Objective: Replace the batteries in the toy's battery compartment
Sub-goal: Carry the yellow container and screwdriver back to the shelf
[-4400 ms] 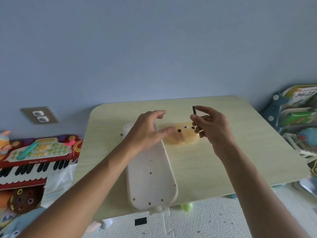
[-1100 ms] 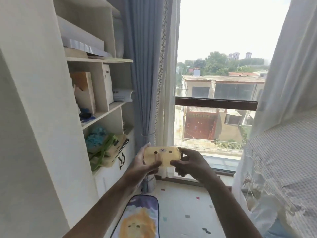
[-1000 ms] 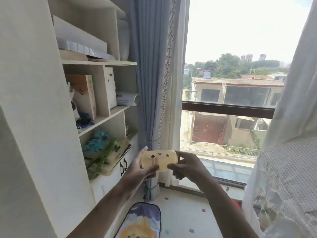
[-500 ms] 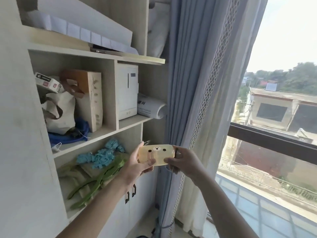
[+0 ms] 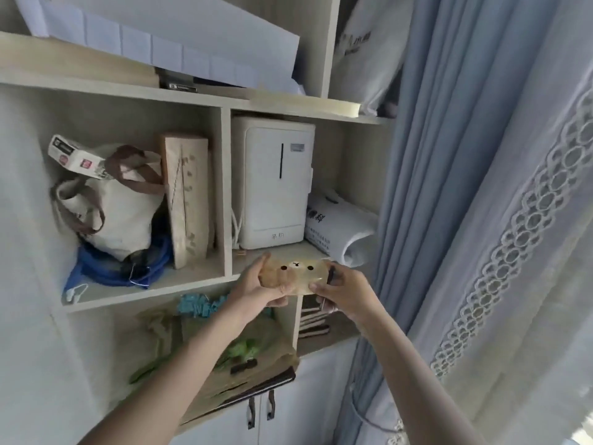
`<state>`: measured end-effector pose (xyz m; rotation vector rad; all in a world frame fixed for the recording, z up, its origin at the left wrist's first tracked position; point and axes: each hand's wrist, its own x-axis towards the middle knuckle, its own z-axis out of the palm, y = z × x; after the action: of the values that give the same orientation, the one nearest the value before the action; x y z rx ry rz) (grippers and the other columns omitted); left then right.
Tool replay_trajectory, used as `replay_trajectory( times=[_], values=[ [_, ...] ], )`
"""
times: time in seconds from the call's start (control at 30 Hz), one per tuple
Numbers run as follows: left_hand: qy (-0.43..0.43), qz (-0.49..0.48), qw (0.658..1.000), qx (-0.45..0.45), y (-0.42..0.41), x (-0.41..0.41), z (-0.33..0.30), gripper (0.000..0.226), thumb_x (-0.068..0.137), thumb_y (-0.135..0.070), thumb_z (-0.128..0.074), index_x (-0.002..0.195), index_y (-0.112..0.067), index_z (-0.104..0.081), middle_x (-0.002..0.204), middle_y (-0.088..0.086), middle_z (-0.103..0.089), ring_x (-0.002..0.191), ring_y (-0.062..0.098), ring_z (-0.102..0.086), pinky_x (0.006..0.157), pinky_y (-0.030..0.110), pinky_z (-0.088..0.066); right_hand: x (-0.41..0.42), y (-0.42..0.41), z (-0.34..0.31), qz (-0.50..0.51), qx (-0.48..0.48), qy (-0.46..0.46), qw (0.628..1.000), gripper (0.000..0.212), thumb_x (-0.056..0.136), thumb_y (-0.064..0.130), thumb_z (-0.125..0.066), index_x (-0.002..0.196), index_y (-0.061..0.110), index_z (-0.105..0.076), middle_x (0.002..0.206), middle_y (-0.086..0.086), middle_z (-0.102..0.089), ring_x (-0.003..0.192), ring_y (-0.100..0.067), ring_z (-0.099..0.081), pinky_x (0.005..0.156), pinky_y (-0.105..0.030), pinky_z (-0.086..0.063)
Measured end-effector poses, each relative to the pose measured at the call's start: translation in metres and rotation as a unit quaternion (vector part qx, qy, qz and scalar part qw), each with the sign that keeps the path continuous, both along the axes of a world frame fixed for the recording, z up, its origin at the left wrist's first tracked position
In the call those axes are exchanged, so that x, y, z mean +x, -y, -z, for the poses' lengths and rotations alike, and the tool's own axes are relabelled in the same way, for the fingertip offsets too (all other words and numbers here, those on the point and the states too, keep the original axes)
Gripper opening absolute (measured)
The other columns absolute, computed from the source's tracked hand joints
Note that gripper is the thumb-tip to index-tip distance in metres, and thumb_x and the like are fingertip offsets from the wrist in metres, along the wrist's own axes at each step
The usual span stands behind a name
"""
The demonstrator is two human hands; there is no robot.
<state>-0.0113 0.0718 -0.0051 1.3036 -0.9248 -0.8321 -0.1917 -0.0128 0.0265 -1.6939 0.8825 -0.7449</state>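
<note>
I hold a small yellow bear-face toy with both hands in front of a wooden shelf unit. My left hand grips its left end, thumb over the front. My right hand pinches its right end and also holds a thin dark tool against the palm. The bear's two black eyes and its nose face me. The battery compartment is hidden from view.
The shelf board just behind the toy carries a white appliance and a rolled white bag. A canvas tote fills the left cubby. Blue curtains hang on the right. Cabinet doors are below.
My view has swung left from the window toward the shelves and come closer. Both hands kept hold of the toy, which now sits level with the middle shelf edge.
</note>
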Motion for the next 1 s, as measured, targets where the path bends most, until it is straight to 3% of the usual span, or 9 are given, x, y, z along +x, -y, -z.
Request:
replay_trajectory(
  times=[0.13, 0.23, 0.33, 0.47, 0.57, 0.67, 0.83, 0.93, 1.0],
  values=[
    [0.029, -0.094, 0.995, 0.021, 0.028, 0.018, -0.01, 0.087, 0.074, -0.007, -0.086, 0.147, -0.021, -0.042, 0.141, 0.007, -0.05, 0.104, 0.026, -0.071, 0.071, 0.032, -0.065, 0.034, 0.054, -0.006, -0.051, 0.039, 0.002, 0.998, 0.05, 0.084, 0.002, -0.078, 0.129, 0.004, -0.059, 0.076, -0.02, -0.066, 0.058, -0.02, -0.057, 0.059, -0.033, -0.056],
    [0.081, -0.167, 0.981, 0.049, 0.047, 0.031, -0.012, 0.066, 0.076, -0.015, -0.086, 0.128, -0.017, -0.046, 0.126, 0.005, -0.059, 0.098, 0.024, -0.072, 0.07, 0.035, -0.065, 0.066, 0.092, -0.005, -0.086, 0.06, -0.003, 0.995, 0.064, 0.082, 0.002, -0.08, 0.14, 0.009, -0.054, 0.072, -0.013, -0.063, 0.05, -0.013, -0.056, 0.05, -0.023, -0.054],
    [0.152, -0.214, 0.961, 0.083, 0.068, 0.044, -0.006, 0.055, 0.077, -0.029, -0.085, 0.116, -0.023, -0.047, 0.109, -0.009, -0.061, 0.095, 0.015, -0.067, 0.064, 0.029, -0.061, 0.094, 0.122, -0.001, -0.104, 0.059, -0.012, 0.993, 0.069, 0.079, 0.001, -0.082, 0.142, 0.012, -0.055, 0.083, -0.01, -0.062, 0.058, -0.015, -0.062, 0.052, -0.021, -0.06],
    [0.222, -0.253, 0.934, 0.116, 0.093, 0.062, 0.01, 0.059, 0.075, -0.041, -0.084, 0.117, -0.02, -0.05, 0.103, -0.014, -0.062, 0.096, 0.012, -0.065, 0.077, 0.028, -0.056, 0.116, 0.154, 0.006, -0.129, 0.054, -0.034, 0.99, 0.068, 0.079, -0.001, -0.081, 0.14, 0.017, -0.055, 0.082, -0.002, -0.057, 0.054, -0.014, -0.061, 0.053, -0.02, -0.06],
    [0.242, -0.257, 0.927, 0.129, 0.101, 0.067, 0.019, 0.052, 0.077, -0.041, -0.082, 0.114, -0.018, -0.053, 0.106, -0.007, -0.065, 0.095, 0.01, -0.064, 0.074, 0.023, -0.052, 0.119, 0.172, 0.013, -0.147, 0.039, -0.075, 0.986, 0.045, 0.081, -0.003, -0.078, 0.123, 0.005, -0.066, 0.087, -0.01, -0.068, 0.063, -0.017, -0.067, 0.06, -0.021, -0.061],
    [0.292, -0.256, 0.908, 0.155, 0.106, 0.072, 0.021, 0.043, 0.083, -0.042, -0.076, 0.113, -0.017, -0.057, 0.117, -0.001, -0.055, 0.095, 0.009, -0.054, 0.072, 0.018, -0.04, 0.122, 0.188, 0.019, -0.147, 0.041, -0.107, 0.982, 0.038, 0.081, 0.002, -0.08, 0.114, -0.01, -0.067, 0.103, -0.025, -0.074, 0.082, -0.025, -0.073, 0.08, -0.036, -0.063],
    [0.313, -0.24, 0.903, 0.172, 0.111, 0.078, 0.026, 0.039, 0.09, -0.04, -0.069, 0.117, -0.013, -0.06, 0.126, 0.001, -0.046, 0.084, -0.007, -0.042, 0.067, 0.006, -0.037, 0.129, 0.201, 0.026, -0.152, 0.026, -0.151, 0.977, 0.013, 0.077, 0.003, -0.083, 0.082, 0.001, -0.071, 0.074, -0.012, -0.069, 0.06, -0.017, -0.067, 0.062, -0.023, -0.061],
    [0.315, -0.248, 0.902, 0.163, 0.113, 0.08, 0.026, 0.04, 0.089, -0.04, -0.07, 0.119, -0.017, -0.059, 0.128, 0.003, -0.049, 0.101, 0.007, -0.052, 0.083, 0.016, -0.043, 0.131, 0.203, 0.026, -0.157, 0.027, -0.151, 0.976, 0.021, 0.074, 0.003, -0.086, 0.091, -0.003, -0.075, 0.089, -0.016, -0.076, 0.076, -0.025, -0.076, 0.075, -0.028, -0.064],
    [0.304, -0.253, 0.904, 0.164, 0.113, 0.079, 0.026, 0.042, 0.087, -0.042, -0.071, 0.12, -0.019, -0.059, 0.128, 0.002, -0.049, 0.107, 0.016, -0.055, 0.091, 0.032, -0.053, 0.132, 0.203, 0.026, -0.152, 0.021, -0.151, 0.977, 0.036, 0.071, 0.005, -0.088, 0.102, -0.008, -0.074, 0.101, -0.019, -0.077, 0.08, -0.023, -0.078, 0.078, -0.029, -0.063]
  ],
)
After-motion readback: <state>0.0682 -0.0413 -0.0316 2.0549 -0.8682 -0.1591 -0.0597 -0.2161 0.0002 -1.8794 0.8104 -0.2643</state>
